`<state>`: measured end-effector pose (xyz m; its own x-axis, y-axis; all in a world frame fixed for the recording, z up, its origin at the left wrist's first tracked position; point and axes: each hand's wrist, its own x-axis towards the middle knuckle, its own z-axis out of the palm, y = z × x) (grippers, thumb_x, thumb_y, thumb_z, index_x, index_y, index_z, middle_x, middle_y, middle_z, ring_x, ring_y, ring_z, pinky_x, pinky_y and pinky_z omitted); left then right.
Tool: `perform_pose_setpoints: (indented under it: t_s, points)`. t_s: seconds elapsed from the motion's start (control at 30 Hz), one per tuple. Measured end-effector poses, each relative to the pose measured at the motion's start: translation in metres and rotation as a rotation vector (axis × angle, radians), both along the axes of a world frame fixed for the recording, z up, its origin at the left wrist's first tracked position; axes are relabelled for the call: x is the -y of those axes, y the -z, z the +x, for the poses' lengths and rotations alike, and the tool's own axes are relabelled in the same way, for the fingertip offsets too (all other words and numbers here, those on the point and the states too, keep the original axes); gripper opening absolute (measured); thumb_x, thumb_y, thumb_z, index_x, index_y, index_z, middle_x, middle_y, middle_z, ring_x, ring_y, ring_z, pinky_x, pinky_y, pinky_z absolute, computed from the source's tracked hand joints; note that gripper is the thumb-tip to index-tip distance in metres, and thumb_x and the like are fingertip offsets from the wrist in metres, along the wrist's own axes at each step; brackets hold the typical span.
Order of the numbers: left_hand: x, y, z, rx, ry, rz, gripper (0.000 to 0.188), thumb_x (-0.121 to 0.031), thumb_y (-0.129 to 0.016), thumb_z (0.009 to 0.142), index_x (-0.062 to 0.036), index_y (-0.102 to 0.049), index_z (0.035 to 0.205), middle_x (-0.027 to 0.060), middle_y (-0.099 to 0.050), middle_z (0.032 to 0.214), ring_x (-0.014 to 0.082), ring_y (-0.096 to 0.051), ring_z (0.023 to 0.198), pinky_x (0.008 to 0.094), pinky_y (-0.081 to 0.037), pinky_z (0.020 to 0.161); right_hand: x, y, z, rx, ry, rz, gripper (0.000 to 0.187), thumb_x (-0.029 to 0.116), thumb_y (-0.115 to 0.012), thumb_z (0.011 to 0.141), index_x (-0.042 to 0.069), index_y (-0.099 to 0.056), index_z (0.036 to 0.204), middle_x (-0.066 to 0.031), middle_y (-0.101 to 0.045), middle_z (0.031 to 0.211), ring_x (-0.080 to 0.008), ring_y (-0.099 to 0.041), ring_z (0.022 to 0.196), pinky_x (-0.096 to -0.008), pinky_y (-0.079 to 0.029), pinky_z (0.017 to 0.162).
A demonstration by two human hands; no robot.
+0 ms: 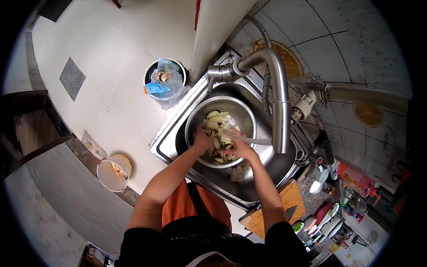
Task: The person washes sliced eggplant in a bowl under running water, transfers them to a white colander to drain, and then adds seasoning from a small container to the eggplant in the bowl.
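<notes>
Bowl [241, 110] mid-frame in sink [282, 167], probably so it catches tap [279, 120] water; left hand [203, 140] and right hand [241, 147] among cut pieces [218, 119], grip unclear.

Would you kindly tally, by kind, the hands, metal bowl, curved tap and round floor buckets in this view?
Hands, left and right: 2
Metal bowl: 1
Curved tap: 1
Floor buckets, bag-lined and unlined: 2
Total: 6
</notes>
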<state>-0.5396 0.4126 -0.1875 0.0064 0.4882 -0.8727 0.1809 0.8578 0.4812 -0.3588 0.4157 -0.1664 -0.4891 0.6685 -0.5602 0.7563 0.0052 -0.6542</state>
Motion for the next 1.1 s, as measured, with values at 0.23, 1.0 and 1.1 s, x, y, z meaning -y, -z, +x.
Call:
perform_pose_setpoints:
  t_s: [0.23,1.0,1.1]
  points:
    - [-0.009,0.026,0.023,0.264,-0.62,-0.35,0.073,-0.038,-0.058,0.075,-0.0188,-0.017,0.132,0.0171,-0.023,0.13,0.0304,-0.04,0.108,0.0382,-0.04,0.085,0.016,0.056,-0.058,0.214,0.864,0.097,0.074,0.027,-0.069,0.067,0.018,-0.03,0.129,-0.0195,-0.02,0.133,-0.0328,-0.02,0.124,-0.035,-0.027,0.096]
    - [-0.026,0.033,0.015,0.503,-0.646,-0.183,0.048,-0.028,-0.053,0.079,-0.0114,-0.039,0.121,0.0134,-0.049,0.109,0.0265,-0.05,0.097,0.0383,-0.045,0.074,0.017,0.033,-0.05,-0.427,0.933,-0.087,0.071,0.002,-0.07,0.06,0.008,-0.033,0.12,-0.0126,-0.048,0.107,-0.022,-0.046,0.1,-0.0311,-0.037,0.085]
    - [-0.004,0.026,0.005,0.654,-0.588,-0.125,0.05,-0.021,-0.052,0.079,-0.0134,-0.033,0.125,0.0126,-0.043,0.117,0.0259,-0.046,0.102,0.0375,-0.042,0.08,0.006,0.0,-0.016,-0.297,0.511,-0.026,0.066,0.003,-0.072,0.059,0.01,-0.039,0.116,-0.0097,-0.048,0.105,-0.019,-0.045,0.101,-0.0285,-0.036,0.086]
